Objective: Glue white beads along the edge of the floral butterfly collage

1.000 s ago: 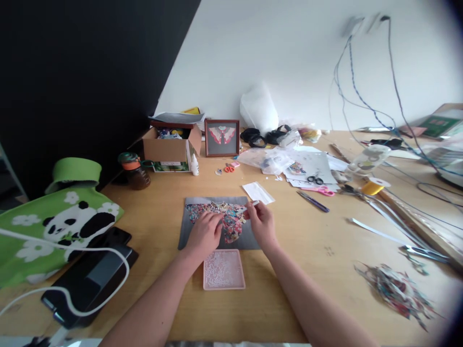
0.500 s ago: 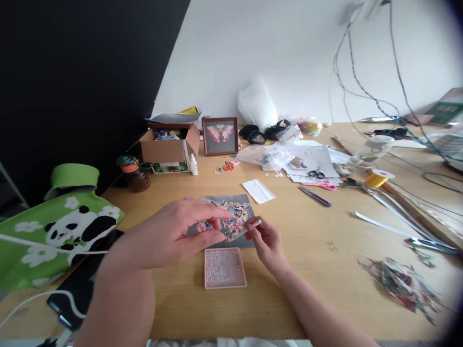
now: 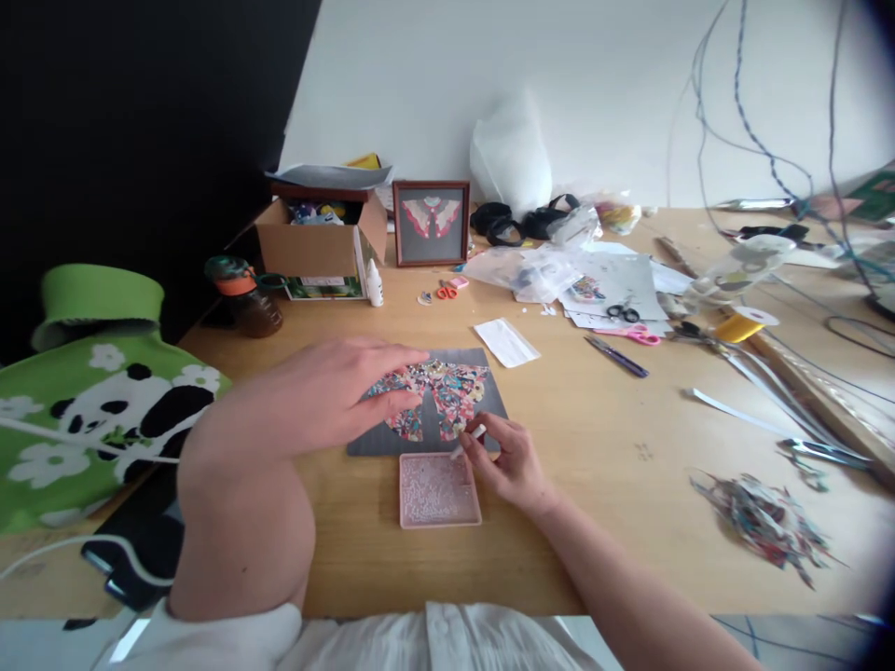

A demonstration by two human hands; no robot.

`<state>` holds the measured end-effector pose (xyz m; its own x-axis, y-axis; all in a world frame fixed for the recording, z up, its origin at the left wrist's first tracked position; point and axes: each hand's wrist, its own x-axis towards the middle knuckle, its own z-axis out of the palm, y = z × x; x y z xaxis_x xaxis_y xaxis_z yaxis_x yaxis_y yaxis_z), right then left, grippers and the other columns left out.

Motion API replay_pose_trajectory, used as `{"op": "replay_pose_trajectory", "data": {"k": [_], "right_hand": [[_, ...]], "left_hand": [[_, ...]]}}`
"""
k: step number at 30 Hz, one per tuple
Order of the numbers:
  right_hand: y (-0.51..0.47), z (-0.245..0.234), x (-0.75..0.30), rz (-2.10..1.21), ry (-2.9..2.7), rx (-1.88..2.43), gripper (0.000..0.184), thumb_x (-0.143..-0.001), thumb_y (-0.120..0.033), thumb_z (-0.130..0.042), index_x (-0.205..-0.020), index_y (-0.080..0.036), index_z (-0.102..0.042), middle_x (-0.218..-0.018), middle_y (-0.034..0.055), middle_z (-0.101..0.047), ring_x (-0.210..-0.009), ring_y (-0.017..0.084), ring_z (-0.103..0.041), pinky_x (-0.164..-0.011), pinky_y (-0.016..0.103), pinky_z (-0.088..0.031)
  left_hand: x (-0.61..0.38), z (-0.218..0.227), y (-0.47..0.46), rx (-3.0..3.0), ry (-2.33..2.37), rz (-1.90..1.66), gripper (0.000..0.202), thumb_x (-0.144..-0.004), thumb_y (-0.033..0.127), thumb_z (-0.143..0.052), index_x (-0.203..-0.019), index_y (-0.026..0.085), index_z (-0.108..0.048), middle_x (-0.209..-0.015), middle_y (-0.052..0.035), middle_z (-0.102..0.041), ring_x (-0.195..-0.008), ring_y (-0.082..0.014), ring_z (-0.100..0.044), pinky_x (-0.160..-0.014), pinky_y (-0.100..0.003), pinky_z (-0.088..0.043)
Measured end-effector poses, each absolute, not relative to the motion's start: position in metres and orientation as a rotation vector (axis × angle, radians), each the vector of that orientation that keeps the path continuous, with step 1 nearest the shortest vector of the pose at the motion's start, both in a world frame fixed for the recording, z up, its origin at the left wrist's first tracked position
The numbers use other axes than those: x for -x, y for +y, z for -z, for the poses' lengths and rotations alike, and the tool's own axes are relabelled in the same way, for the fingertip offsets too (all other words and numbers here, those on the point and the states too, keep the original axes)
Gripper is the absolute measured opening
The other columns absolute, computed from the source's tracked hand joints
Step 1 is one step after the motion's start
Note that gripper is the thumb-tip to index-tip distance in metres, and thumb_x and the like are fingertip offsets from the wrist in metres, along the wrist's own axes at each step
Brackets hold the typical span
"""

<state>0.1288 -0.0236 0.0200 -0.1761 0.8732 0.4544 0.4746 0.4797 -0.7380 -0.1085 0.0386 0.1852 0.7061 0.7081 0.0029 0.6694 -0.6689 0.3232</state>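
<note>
My right hand (image 3: 504, 458) pinches a slim white pen-like stick (image 3: 479, 431), its lower tip close to the top right corner of a shallow pink tray (image 3: 404, 494). Tiny pale beads (image 3: 433, 499) are scattered inside that tray. Behind it lies a grey sheet (image 3: 364, 442) bearing a flower-patterned, collar-shaped piece (image 3: 454, 403) with small beads along its top edge. My left hand (image 3: 350, 387) reaches over the left part of this piece, thumb and fingers apart, nothing seen between them. Whether its fingertips touch the piece is unclear.
A framed pink collar (image 3: 432, 224) stands at the back beside an open cardboard box (image 3: 311, 247). A white packet (image 3: 507, 343) lies behind the sheet. Pink scissors (image 3: 640, 335), a purple-handled tool (image 3: 616, 357) and a thread pile (image 3: 759, 522) are rightward; a drink bottle (image 3: 246, 298) stands left.
My right hand has brought the stick from the floral piece down toward the tray. My left hand has drawn back a little leftward, uncovering more of the piece. The camera view has tilted downward.
</note>
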Motion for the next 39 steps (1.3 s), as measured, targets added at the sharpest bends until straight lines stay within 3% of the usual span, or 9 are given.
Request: {"op": "replay_pose_trajectory", "data": {"k": [8, 27, 39], "right_hand": [[-0.025, -0.016, -0.124, -0.535, -1.817, 1.128, 0.017, -0.091, -0.026, -0.055, -0.075, -0.02, -0.053, -0.068, 0.002, -0.06, -0.059, 0.014, -0.056, -0.055, 0.026, -0.042], [-0.022, -0.022, -0.124, -0.496, -1.952, 0.968, 0.012, -0.089, -0.018, -0.053, -0.078, -0.021, -0.053, -0.072, 0.0042, -0.056, -0.074, 0.021, -0.052, -0.069, 0.035, -0.045], [-0.019, -0.023, -0.128, -0.508, -2.045, 0.966, 0.017, -0.091, -0.02, -0.047, -0.076, -0.021, -0.053, -0.069, 0.0047, -0.055, -0.073, 0.022, -0.052, -0.067, 0.035, -0.044]], "left_hand": [[0.116, -0.179, 0.051, -2.629, 1.364, -0.163, 0.047, -0.094, 0.046, -0.045, -0.136, 0.025, -0.051, -0.132, -0.0036, -0.059, -0.122, -0.0283, -0.054, -0.102, -0.043, -0.04], [0.121, -0.169, 0.062, -2.631, 1.401, -0.174, 0.048, -0.094, 0.051, -0.046, -0.133, 0.025, -0.054, -0.127, -0.0067, -0.062, -0.115, -0.0309, -0.058, -0.096, -0.046, -0.044], [0.111, -0.168, 0.064, -2.658, 1.389, -0.072, 0.048, -0.093, 0.046, -0.047, -0.134, 0.02, -0.053, -0.132, -0.0074, -0.058, -0.12, -0.0291, -0.055, -0.102, -0.042, -0.039]]}}
